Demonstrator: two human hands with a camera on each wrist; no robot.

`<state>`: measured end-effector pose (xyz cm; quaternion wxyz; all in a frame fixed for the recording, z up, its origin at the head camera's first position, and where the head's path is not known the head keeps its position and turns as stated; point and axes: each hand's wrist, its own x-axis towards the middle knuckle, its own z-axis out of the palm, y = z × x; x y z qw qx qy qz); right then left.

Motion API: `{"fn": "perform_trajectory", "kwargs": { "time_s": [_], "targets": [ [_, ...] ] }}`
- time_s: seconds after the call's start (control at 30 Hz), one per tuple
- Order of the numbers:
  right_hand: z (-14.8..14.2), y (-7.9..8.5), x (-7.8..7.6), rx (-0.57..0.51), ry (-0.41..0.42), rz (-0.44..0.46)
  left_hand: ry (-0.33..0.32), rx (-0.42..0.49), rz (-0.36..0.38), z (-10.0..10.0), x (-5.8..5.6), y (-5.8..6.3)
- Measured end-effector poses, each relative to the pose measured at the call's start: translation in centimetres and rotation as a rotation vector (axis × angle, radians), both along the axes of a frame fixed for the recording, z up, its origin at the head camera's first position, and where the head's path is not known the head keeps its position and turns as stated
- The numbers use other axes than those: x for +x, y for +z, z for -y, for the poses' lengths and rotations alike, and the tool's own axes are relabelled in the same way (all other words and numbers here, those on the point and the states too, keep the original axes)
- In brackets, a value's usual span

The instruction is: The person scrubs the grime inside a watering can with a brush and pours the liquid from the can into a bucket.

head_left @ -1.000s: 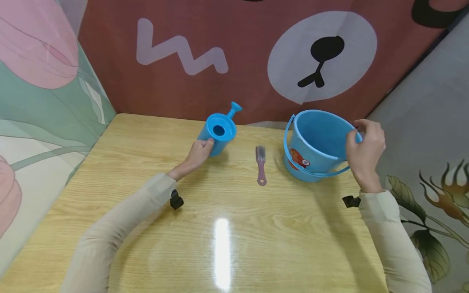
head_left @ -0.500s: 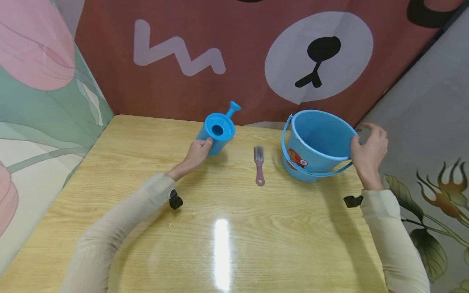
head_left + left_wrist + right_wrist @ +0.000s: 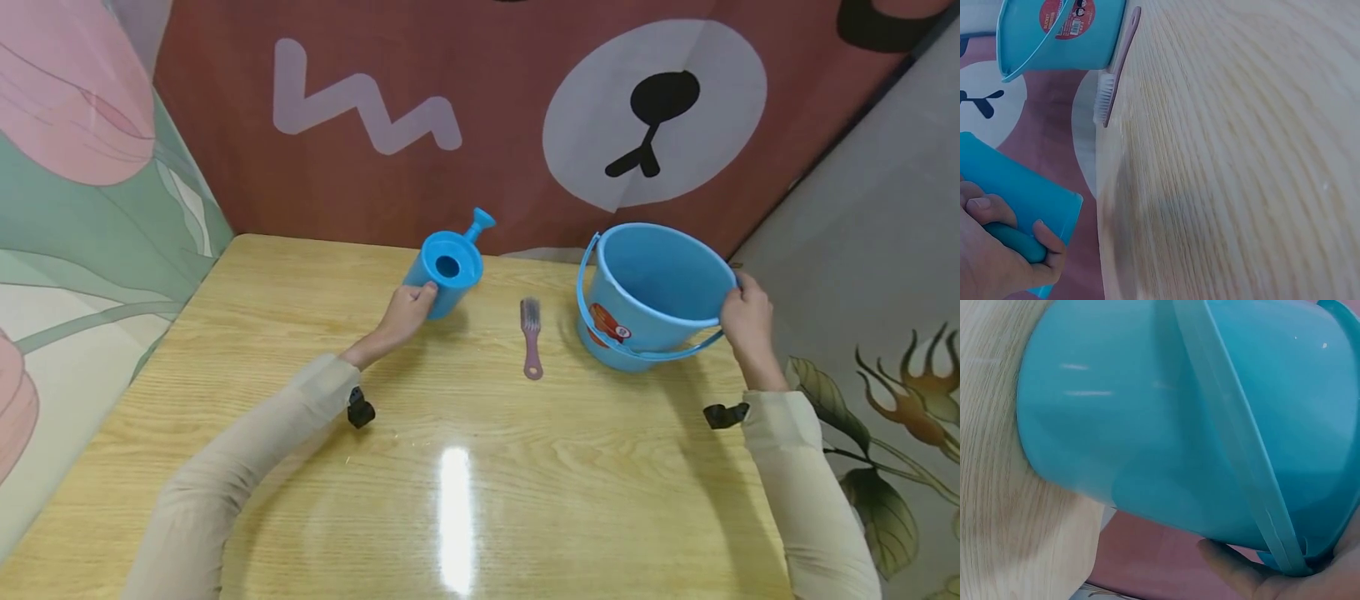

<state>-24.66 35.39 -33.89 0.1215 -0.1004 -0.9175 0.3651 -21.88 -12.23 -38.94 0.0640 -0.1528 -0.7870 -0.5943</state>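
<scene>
My left hand (image 3: pixel 407 315) grips a small blue toy watering can (image 3: pixel 456 295) by its handle (image 3: pixel 1019 244). Its round top opening faces up and its spout points to the back right. In the left wrist view a narrow gap shows between the can's base and the table, where a shadow falls. At the back right stands a blue bucket (image 3: pixel 652 329) with a red sticker, its bail hanging down in front. My right hand (image 3: pixel 746 319) holds the bucket's right rim, close to where the bail (image 3: pixel 1241 444) joins it; some fingers are hidden behind the wall.
Between the watering can and the bucket lies a pinkish-purple brush (image 3: pixel 531 337), bristles toward the back. The wooden table (image 3: pixel 525 475) ends at a brown printed backdrop (image 3: pixel 487 192). A patterned grey sheet (image 3: pixel 862 275) borders the right side.
My right hand lifted off the bucket's rim, fingers spreading outward, then came back and took hold of it again. The left hand and watering can stayed almost still.
</scene>
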Motion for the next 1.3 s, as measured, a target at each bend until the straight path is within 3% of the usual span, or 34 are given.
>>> {"fn": "perform_trajectory", "kwargs": {
  "time_s": [0.47, 1.13, 1.3],
  "targets": [
    [-0.1, 0.0, 0.0, 0.056, 0.032, 0.028, -0.010, 0.008, -0.016, -0.8, -0.1, 0.6],
    [0.4, 0.4, 0.5, 0.082, 0.095, 0.035, 0.037, 0.011, -0.050, -1.5, -0.4, 1.7],
    [0.3, 0.3, 0.6, 0.085, 0.087, 0.038, 0.046, 0.042, -0.057, -1.6, -2.6, -0.3]
  ]
}}
